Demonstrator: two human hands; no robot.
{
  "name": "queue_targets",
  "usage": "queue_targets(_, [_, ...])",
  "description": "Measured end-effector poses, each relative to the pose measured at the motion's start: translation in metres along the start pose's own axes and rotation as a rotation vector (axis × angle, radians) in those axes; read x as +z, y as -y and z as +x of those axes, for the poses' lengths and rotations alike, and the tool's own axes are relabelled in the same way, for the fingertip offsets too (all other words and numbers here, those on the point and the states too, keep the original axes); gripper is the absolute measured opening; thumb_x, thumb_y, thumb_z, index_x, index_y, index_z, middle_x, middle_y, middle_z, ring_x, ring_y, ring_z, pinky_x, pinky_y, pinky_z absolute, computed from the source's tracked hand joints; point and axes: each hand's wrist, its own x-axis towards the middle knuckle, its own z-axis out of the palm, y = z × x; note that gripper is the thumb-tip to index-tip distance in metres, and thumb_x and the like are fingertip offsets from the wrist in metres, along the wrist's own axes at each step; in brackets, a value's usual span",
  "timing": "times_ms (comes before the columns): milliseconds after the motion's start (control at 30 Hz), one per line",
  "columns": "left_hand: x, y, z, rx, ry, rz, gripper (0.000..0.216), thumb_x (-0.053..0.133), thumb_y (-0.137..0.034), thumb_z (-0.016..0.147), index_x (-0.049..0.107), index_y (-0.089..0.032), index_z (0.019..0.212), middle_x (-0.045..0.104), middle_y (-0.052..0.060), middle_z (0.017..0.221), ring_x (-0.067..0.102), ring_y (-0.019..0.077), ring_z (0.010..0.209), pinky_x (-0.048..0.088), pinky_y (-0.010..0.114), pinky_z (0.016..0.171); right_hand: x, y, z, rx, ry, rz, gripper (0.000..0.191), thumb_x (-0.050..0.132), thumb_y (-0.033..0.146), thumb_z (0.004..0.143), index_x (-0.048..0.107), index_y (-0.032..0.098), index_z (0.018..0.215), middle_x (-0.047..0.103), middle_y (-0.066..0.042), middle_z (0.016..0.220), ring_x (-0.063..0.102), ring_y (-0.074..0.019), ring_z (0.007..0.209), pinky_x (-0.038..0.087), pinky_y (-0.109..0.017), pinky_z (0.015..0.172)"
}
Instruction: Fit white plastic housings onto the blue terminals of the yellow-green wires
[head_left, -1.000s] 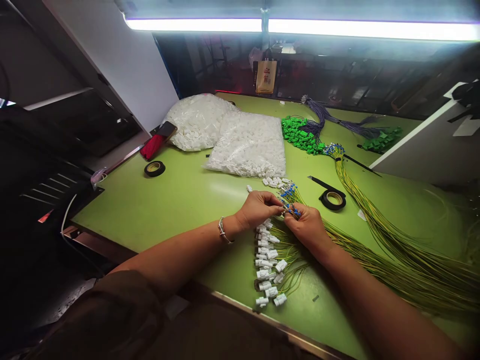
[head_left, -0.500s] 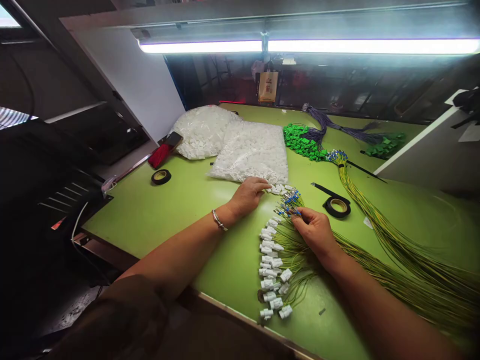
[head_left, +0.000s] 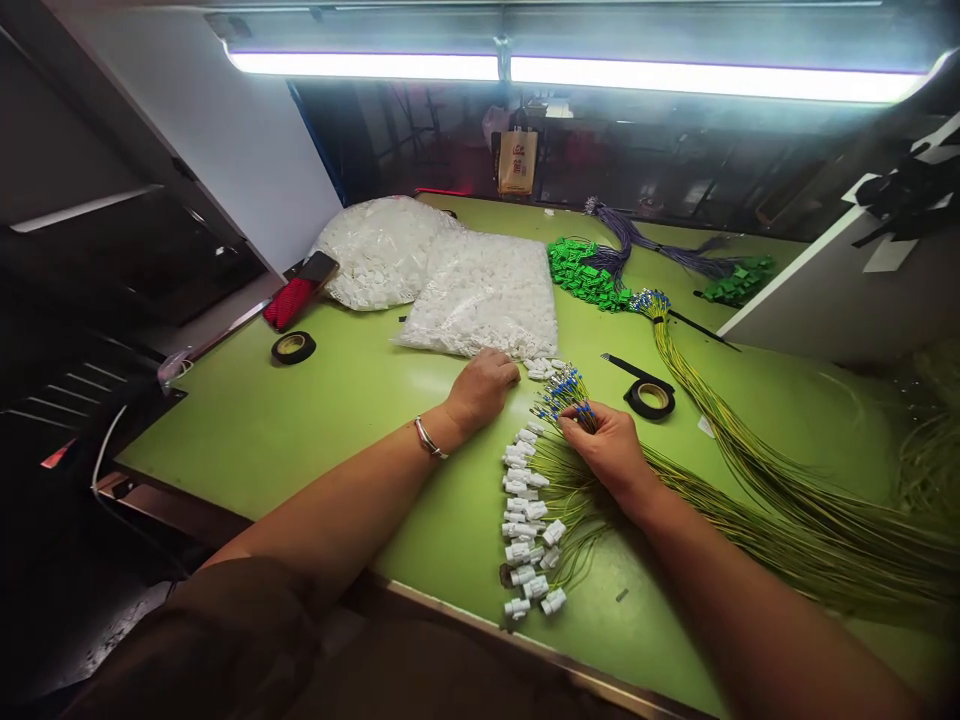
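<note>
My left hand (head_left: pixel 484 384) rests curled on the green table (head_left: pixel 315 420), its fingertips next to a small heap of loose white connectors (head_left: pixel 541 368); what it holds, if anything, is hidden. My right hand (head_left: pixel 609 448) pinches the blue-tipped ends of yellow-green wires (head_left: pixel 564 392) from a long bundle (head_left: pixel 787 520) running off to the right. Several wires fitted with white connectors (head_left: pixel 525 520) lie in a column below both hands.
Two clear bags of white connectors (head_left: pixel 480 290) lie at the back. A tape roll (head_left: pixel 649 398) sits right of my hands, another (head_left: pixel 292 347) at far left beside a red item (head_left: pixel 289 300). Green connectors on purple wires (head_left: pixel 585 270) lie behind. A white panel (head_left: pixel 840 290) stands at right.
My left hand has left the right hand and reached up to the loose white connectors, its fingers now curled. My right hand stays on the wire ends.
</note>
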Motion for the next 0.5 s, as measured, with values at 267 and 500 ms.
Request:
queue_targets(267, [-0.006, -0.036, -0.016, -0.452, 0.011, -1.006, 0.030, 0.073, -0.027, 0.066, 0.069, -0.013, 0.093, 0.067, 0.005, 0.078, 0.057, 0.0108, 0.065, 0.045, 0.024, 0.064, -0.001, 0.000, -0.002, -0.045, -0.025, 0.006, 0.017, 0.059, 0.029, 0.069, 0.061, 0.015, 0.061, 0.048, 0.003, 0.052, 0.038, -0.0091, 0.050, 0.032, -0.022, 0.049])
queue_targets(500, [-0.003, -0.040, -0.018, -0.581, 0.130, -1.343, 0.035, 0.081, -0.029, 0.055, 0.071, -0.010, 0.083, 0.070, 0.007, 0.082, 0.060, 0.0111, 0.070, 0.047, 0.024, 0.071, -0.002, 0.000, -0.003, -0.053, -0.031, -0.036, 0.016, 0.059, 0.028, 0.070, 0.063, 0.014, 0.063, 0.050, 0.002, 0.053, 0.039, -0.0095, 0.050, 0.033, -0.022, 0.050])
